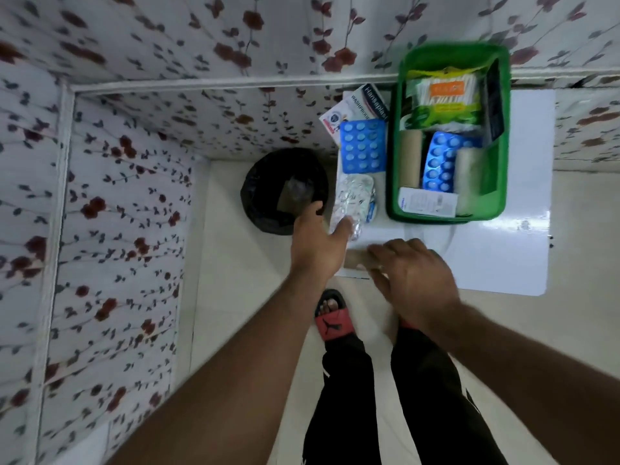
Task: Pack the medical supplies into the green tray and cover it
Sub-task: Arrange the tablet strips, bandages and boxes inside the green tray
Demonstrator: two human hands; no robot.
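Our left hand (318,239) reaches forward with the fingers spread and nothing held; its thumb tip touches the near end of a silver foil blister strip (354,204) lying on the white table (503,263). Our right hand (416,280) hovers palm down with loose, open fingers over the table's near edge, its fingertips at a tan roll (357,259) lying there; we cannot tell whether they touch it, and motion blur softens both.

Beyond the foil strip, a blue blister pack (363,146) lies flat, and past it a white plaster box (360,104) sits tilted at the table's far left corner, near the wall. Just right of these stands the green tray (394,156), uncovered and already crowded: a bag of cotton buds (443,99) at the far end, a dark flat pack (496,105) upright against the right wall, then a tan roll (411,159), a second blue blister pack (441,162) tilted on edge, a white gauze roll (468,172), and a white printed carton (427,203) at the near end.

Left of the table, on the floor, a bin with a black liner (268,209) sits under our left fingers. Floral wallpaper (117,229) covers the walls, and our sandalled foot (332,317) shows below.
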